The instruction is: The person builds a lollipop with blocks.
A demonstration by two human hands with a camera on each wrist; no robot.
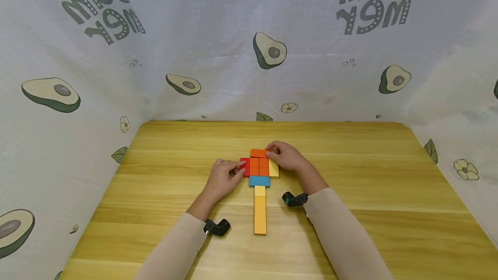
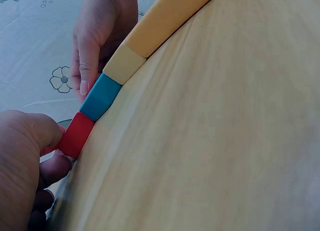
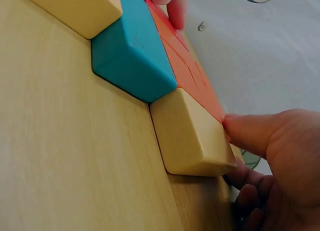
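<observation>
Avocado-print cloth walls enclose a pale wooden table (image 1: 350, 176) on three sides. At its middle lie flat coloured blocks — the left hand (image 1: 222, 180) pinches the red block (image 1: 244, 167) at their left edge, the right hand (image 1: 287, 156) grips the pale yellow block (image 1: 274, 169) at the right.

A red block (image 1: 244, 167) lies flat on the desk (image 1: 350, 176), touching the left side of the orange blocks (image 1: 259, 163). A pale yellow block (image 1: 274, 169) lies flat against their right side, beside the blue block (image 1: 259, 181).
</observation>
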